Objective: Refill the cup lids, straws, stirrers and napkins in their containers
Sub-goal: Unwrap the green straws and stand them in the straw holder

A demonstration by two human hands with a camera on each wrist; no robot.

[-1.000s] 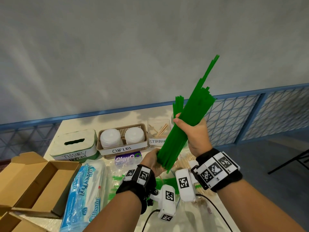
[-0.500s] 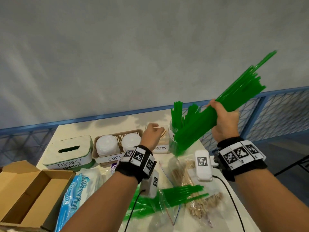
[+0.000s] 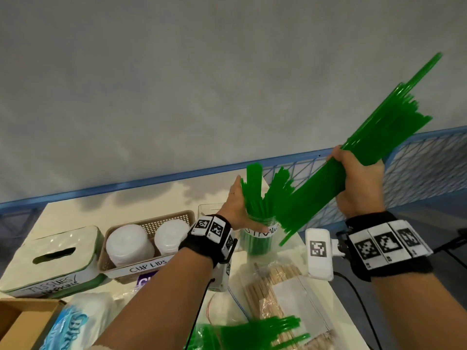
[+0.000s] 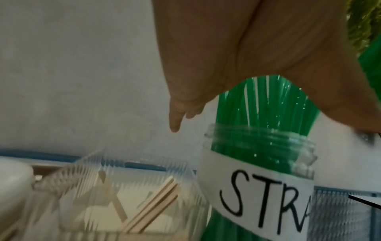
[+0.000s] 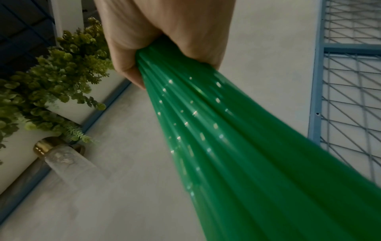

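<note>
Non-task items: box, railing, plant.
Open cardboard box (image 3: 22, 322) at table's near-left corner; blue mesh railing (image 3: 427, 168) behind; leafy plant (image 5: 53, 91) by wall.

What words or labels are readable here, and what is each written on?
"CUP LIDS": strip on the brown basket.
"TISSUES/": side of the tissue box; the line beneath is too blurred.
"STRA", rest cut off: white label on the straw jar.
Blue tissue pack: lettering cut off, unreadable.
Purple packet: letters mostly hidden.
Wristbands: coded squares only, no words.
</note>
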